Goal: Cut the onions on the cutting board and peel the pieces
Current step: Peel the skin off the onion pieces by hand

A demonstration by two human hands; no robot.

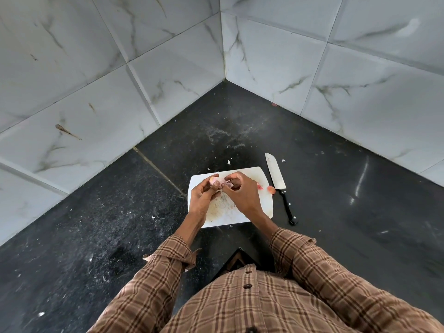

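Pale pink onion piece (214, 181) sits gripped in the curled fingers of the left hand (206, 192) above the white cutting board (264, 205); the right hand (241, 192) pinches its skin, wrist bent inward; the knife (278, 183) lies just right of the board.

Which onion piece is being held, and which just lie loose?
The pale piece between both hands, left hand and right hand. The pink bits lie loose at the board's right edge.
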